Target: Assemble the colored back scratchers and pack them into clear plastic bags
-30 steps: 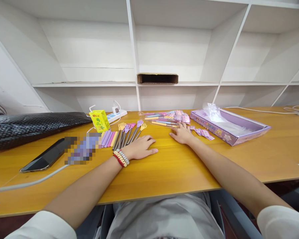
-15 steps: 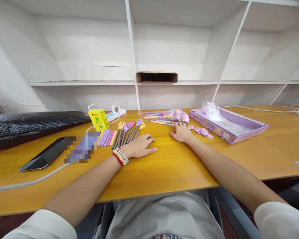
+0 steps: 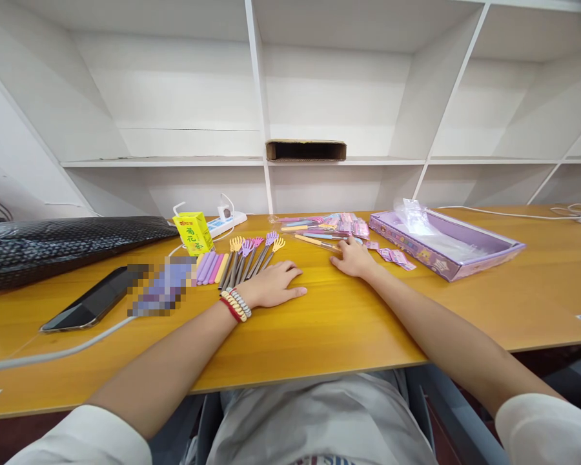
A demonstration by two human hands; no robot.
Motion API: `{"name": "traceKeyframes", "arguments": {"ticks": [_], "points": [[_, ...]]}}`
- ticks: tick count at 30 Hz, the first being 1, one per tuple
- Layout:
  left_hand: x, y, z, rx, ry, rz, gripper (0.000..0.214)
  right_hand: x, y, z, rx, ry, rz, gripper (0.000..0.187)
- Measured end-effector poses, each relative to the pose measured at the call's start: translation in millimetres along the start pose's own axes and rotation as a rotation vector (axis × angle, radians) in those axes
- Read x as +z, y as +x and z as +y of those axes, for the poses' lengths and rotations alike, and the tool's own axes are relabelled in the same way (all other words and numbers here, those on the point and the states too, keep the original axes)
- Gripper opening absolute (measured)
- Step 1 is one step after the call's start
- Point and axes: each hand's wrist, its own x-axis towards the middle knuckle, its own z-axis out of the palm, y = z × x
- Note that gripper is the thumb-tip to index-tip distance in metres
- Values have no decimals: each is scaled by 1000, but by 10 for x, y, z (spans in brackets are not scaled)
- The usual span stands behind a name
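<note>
My left hand (image 3: 274,284) lies flat on the table with its fingers stretched out, open and holding nothing. Right beside it are several dark rods with claw-shaped heads (image 3: 260,255) in yellow, purple and pink, their lower ends partly hidden by the hand. Left of these, purple, pink and yellow handles (image 3: 209,268) lie in a row. My right hand (image 3: 354,259) rests palm down, thumb apart from its fingers. Its fingertips touch the near edge of a pile of wrapped sticks (image 3: 319,242); what lies under them is hidden. Small pink packets (image 3: 396,258) lie to its right.
A purple tray-like box (image 3: 458,270) with clear plastic bags (image 3: 414,219) stands at right. Leftward are a yellow drink carton (image 3: 193,234), a power strip (image 3: 227,223), a phone (image 3: 94,300), a white cable (image 3: 84,349) and a dark wrapped bundle (image 3: 68,248). White shelves (image 3: 339,90) rise behind.
The fingers of my right hand have drawn in slightly at the edge of the wrapped sticks. My left hand stays in place.
</note>
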Motion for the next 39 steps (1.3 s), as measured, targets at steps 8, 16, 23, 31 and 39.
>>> {"name": "traceKeyframes", "arguments": {"ticks": [8, 16, 23, 31, 39], "points": [[23, 1, -6, 13, 25, 25, 61, -94, -152, -146, -147, 33, -38, 37], [38, 4, -15, 16, 24, 40, 65, -226, -318, -299, -542, 372, -192, 37], [40, 12, -11, 9, 28, 24, 68, -122, -309, -314, -701, 450, -74, 29], [45, 13, -15, 19, 37, 34, 67, -63, -307, -316, -756, 381, -36, 44], [35, 25, 5, 54, 16, 151, 46, -69, -323, -346, -798, 453, -65, 46]]}}
